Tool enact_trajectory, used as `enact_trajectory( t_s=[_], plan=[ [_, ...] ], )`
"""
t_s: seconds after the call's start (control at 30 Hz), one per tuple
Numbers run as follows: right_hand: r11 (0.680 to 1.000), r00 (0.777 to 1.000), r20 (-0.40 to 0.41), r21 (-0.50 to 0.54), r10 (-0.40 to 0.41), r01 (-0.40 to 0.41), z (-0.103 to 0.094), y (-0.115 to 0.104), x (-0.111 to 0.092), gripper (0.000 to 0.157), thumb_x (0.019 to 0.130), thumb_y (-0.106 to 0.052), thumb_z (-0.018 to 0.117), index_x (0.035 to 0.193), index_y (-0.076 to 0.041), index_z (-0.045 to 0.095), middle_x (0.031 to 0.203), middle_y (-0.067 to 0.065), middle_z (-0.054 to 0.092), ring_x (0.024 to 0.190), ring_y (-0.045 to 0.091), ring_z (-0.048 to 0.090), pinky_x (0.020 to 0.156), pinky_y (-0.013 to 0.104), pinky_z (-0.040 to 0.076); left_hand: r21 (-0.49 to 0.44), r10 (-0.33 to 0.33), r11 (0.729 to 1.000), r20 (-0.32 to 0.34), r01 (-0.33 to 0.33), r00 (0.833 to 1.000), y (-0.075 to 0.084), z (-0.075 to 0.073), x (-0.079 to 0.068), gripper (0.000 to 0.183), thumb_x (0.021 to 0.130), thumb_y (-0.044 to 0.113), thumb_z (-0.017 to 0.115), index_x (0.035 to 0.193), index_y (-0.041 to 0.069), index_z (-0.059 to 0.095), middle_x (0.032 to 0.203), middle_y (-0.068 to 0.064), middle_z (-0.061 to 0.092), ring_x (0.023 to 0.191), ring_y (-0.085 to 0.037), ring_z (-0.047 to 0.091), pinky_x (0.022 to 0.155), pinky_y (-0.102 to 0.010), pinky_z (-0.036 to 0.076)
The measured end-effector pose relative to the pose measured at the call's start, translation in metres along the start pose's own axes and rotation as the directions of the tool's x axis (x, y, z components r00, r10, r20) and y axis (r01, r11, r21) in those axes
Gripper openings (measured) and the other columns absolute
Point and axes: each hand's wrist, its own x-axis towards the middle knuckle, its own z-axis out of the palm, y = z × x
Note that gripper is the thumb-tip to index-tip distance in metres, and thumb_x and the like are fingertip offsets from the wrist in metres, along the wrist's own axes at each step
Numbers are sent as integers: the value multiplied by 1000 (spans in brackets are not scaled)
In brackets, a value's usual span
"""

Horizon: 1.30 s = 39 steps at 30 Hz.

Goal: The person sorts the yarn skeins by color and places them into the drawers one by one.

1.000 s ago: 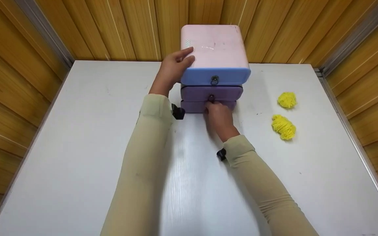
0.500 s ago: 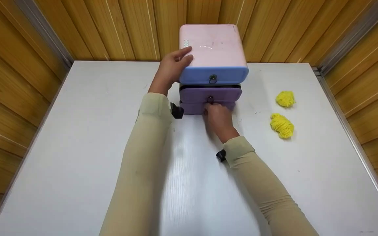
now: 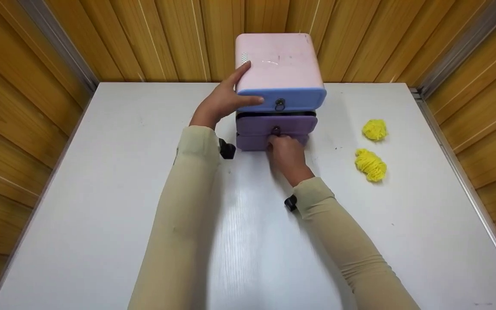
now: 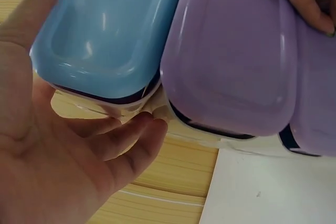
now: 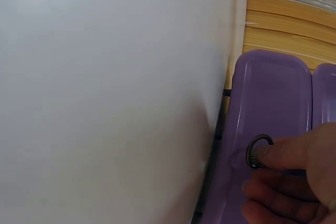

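Observation:
A pink drawer cabinet (image 3: 280, 60) stands at the back, with a blue drawer (image 3: 302, 100) on top and two purple drawers below. My left hand (image 3: 222, 101) grips its upper left corner: thumb across the blue front, fingers along the side. In the left wrist view, the bent fingers (image 4: 139, 148) touch the cabinet's side. My right hand (image 3: 289, 157) is at the bottom purple drawer (image 5: 273, 87), pinching its ring pull (image 5: 258, 150). The middle purple drawer (image 3: 254, 125) sticks out slightly, a dark gap above it; its own ring pull (image 3: 276, 130) hangs just above my right hand.
Two yellow yarn bundles (image 3: 375, 130) (image 3: 370, 165) lie on the white table (image 3: 101, 193) to the right of the cabinet. Wood-patterned panels (image 3: 170, 38) close in the back and both sides.
My left thumb has shifted from the pink top down onto the blue front. The middle purple drawer has come slightly forward, widening the dark gap. My right hand stays at the bottom drawer.

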Motion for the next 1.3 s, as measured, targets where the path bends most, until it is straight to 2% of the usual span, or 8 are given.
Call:
enact_trajectory(
  t_s=[0.13, 0.33, 0.57, 0.8, 1.1, 1.3],
  plan=[
    [1000, 999, 49, -16, 12, -12, -2, 0, 4, 6, 89, -8, 65, 86, -8, 71, 79, 12, 71, 69, 35, 67, 61, 50, 52, 27, 19, 999, 23, -19, 1000, -2, 2, 2, 115, 68, 25, 89, 146, 59, 13, 161, 7, 18, 136, -22, 38, 112, -44, 35],
    [999, 999, 44, -33, 22, -21, -1, 3, 11, 8, 89, -7, 64, 85, -7, 72, 79, 13, 72, 69, 35, 67, 62, 49, 52, 132, 62, 989, 6, -62, 998, -7, 3, 5, 123, 68, 6, 86, 149, 56, 7, 162, 11, 11, 140, -23, 33, 110, -44, 37],
    [999, 999, 22, 26, 31, -31, 2, 4, 14, 11, 88, -4, 62, 79, -7, 68, 75, 13, 70, 65, 35, 64, 60, 49, 51, 213, 82, 974, -14, -77, 997, -11, 4, 7, 128, 66, 4, 87, 148, 57, 3, 163, 11, 10, 142, -22, 32, 109, -45, 38],
    [1000, 1000, -10, 23, 16, -15, 5, 4, 15, 11, 87, -3, 62, 79, -7, 69, 76, 12, 71, 66, 35, 66, 61, 51, 51, 285, 83, 956, -42, -67, 996, -13, 3, 8, 130, 66, 1, 86, 147, 59, 3, 162, 10, 15, 142, -23, 34, 111, -47, 36],
    [1000, 1000, 2, 10, 12, -12, 4, 2, 9, 11, 89, -5, 62, 82, -8, 69, 77, 12, 71, 66, 34, 66, 60, 49, 51, 291, 103, 953, -51, -84, 993, -13, 4, 7, 127, 68, 0, 85, 148, 58, 4, 162, 10, 16, 142, -22, 34, 111, -45, 37],
    [1000, 1000, 10, -4, 5, -4, 3, 0, 6, 10, 88, -5, 63, 80, -7, 69, 76, 12, 71, 64, 35, 65, 58, 49, 50, 279, 85, 958, -47, -69, 995, -12, 3, 7, 128, 68, -1, 85, 146, 60, 4, 162, 9, 16, 142, -22, 33, 111, -45, 37]
  ],
)
